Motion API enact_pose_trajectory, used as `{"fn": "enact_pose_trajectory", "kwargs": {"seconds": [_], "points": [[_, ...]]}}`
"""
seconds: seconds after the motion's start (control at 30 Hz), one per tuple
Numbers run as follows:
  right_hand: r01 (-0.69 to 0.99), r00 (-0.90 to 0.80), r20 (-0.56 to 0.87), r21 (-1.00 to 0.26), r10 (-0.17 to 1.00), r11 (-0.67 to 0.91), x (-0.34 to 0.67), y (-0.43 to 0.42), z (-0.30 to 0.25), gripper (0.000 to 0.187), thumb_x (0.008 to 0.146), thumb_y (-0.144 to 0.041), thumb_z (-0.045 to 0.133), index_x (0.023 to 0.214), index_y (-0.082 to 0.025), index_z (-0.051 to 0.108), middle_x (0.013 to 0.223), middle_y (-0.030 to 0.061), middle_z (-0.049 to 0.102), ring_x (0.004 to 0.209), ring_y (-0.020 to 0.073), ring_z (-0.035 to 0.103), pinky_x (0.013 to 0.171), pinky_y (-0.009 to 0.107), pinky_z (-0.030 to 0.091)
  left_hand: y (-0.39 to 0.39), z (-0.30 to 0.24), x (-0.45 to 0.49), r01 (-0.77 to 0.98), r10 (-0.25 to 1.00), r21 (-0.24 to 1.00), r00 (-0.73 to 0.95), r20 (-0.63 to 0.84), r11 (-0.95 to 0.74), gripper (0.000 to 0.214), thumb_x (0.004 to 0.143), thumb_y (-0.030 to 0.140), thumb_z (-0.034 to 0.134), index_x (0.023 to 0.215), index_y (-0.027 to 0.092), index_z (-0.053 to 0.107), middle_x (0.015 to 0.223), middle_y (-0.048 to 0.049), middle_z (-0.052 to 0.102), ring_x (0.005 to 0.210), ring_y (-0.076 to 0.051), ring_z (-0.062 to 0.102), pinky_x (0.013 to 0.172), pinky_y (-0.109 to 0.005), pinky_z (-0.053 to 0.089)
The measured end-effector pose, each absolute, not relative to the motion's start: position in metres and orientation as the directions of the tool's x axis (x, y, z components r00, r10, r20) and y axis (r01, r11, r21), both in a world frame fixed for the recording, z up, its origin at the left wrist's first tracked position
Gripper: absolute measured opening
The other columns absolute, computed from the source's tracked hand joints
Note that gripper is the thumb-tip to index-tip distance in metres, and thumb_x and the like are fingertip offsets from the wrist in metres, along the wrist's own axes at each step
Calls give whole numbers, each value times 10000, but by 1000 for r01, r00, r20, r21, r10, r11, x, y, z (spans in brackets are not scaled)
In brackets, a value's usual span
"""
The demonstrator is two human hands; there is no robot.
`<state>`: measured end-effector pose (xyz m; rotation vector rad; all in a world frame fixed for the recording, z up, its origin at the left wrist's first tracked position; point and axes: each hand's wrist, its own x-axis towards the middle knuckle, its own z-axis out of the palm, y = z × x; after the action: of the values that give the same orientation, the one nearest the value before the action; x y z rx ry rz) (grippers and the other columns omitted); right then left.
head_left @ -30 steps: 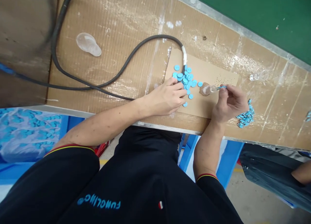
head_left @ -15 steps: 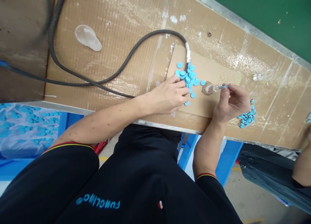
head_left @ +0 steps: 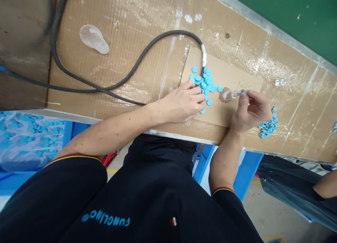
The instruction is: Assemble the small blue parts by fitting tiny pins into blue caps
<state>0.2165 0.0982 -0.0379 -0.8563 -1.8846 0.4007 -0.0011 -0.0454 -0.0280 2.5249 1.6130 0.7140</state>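
My left hand [head_left: 181, 102] lies at the near left side of a pile of small blue two-holed discs [head_left: 209, 80] like buttons. Its curved fingers are apart, with the tips among the discs; whether one is pinched is hidden. My right hand [head_left: 250, 111] is closed, thumb and index finger pinching a thin blue-ended piece [head_left: 243, 93]. That piece points left, its narrow tip at the mouth of a small clear bottle [head_left: 226, 95]. Beneath the discs and bottle is a flat brown cardboard sheet [head_left: 221, 65], with tiny dark specks near its right end.
A black cable [head_left: 147, 51] loops across the worktable [head_left: 131, 14] into the discs. Right of my right hand sits a heap of blue and silvery pieces [head_left: 268, 125]. Clear plastic pieces [head_left: 92, 37] lie farther off. Another person's arm [head_left: 326, 185] shows at far right.
My hands hold nearly the same poses, and the view shifts slightly. The other person's arm at the far right has moved lower, off the table edge.
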Motion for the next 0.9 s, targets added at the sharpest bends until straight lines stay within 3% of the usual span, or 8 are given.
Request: {"fn": "enact_pose_trajectory", "kwargs": {"seconds": [0.33,0.6,0.9], "points": [[458,-258,618,-599,743,657,224,103,-49,314,964,-559,626,954,-252,689,868,30,699,832,224,720,783,424,603,-45,-26,-2,843,871,289,349,345,-453,189,992,186,573,937,192,754,1003,-70,749,1002,-237,633,968,-451,438],[585,-228,550,-582,803,565,223,100,-46,366,953,-623,583,928,-273,688,870,40,711,862,251,729,763,445,599,-45,-29,-1,823,888,369,320,329,-433,173,974,184,595,944,212,763,1015,-67,753,1039,-247,632,1019,-477,413],[440,-244,593,-638,767,632,217,95,-39,313,929,-572,645,932,-261,670,865,28,688,832,226,715,763,423,600,-46,-27,0,825,890,369,315,329,-428,144,968,192,618,947,207,759,1012,-72,751,1037,-249,629,1017,-472,414]]}}
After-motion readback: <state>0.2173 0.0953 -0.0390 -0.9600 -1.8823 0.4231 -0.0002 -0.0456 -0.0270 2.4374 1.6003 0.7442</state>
